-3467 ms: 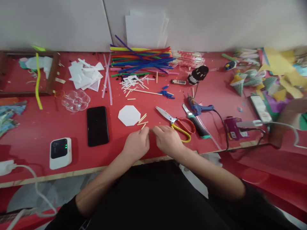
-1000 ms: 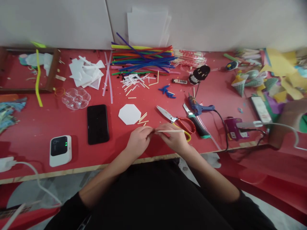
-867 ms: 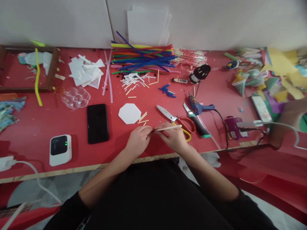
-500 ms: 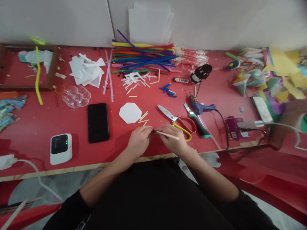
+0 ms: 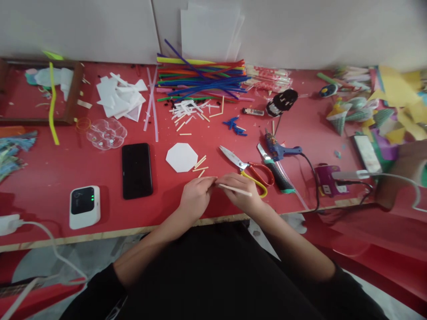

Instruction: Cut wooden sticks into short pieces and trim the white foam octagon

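My right hand (image 5: pixel 243 198) is closed around a thin wooden stick (image 5: pixel 236 190), whose pale end juts out over the back of the fingers. Almost touching it, my left hand (image 5: pixel 196 195) has its fingers pinched together, and whatever lies between them is hidden. Both hands meet near the front edge of the red table. Just beyond the left hand are several short wooden sticks (image 5: pixel 200 163) beside a white octagonal paper piece (image 5: pixel 182 157). Scissors (image 5: pixel 248 168) with red and yellow handles lie partly open right by my right hand.
A utility knife (image 5: pixel 278 172) and a glue gun (image 5: pixel 280 150) with its cord lie to the right. On the left are a black phone (image 5: pixel 136 170) and a white device (image 5: pixel 84 207). Colourful pipe cleaners (image 5: pixel 203 80) are piled behind. Another person's arm (image 5: pixel 396 178) rests at far right.
The stick's free end has shifted slightly to the right over my right hand. Both hands stay close together in nearly the same place.
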{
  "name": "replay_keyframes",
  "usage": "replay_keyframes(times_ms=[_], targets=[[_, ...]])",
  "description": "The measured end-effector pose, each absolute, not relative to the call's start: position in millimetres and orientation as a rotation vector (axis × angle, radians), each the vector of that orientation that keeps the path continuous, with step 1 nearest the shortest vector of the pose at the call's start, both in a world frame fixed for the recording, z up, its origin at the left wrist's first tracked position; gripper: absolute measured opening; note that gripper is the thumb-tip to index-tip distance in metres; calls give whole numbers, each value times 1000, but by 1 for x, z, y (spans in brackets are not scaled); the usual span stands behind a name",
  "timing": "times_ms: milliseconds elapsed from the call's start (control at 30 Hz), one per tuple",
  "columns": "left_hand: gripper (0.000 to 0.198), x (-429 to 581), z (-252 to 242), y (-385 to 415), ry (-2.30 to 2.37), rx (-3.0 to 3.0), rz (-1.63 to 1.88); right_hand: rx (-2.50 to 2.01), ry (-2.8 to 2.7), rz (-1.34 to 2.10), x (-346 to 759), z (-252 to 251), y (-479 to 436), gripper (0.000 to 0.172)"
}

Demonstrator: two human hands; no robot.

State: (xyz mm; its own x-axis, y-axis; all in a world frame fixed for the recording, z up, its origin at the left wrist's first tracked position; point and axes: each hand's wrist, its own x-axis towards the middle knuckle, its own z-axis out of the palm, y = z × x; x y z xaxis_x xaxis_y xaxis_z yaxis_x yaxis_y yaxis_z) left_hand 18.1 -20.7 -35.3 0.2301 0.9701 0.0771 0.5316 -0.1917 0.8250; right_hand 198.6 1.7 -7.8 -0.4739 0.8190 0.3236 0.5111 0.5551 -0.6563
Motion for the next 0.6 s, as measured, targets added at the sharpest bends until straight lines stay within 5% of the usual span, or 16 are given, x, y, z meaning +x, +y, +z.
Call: replay_keyframes(times_ms=[600], targets=[[20, 19, -37, -12, 1379, 1670, 820, -1150, -2108, 711, 197, -9, 13, 8]])
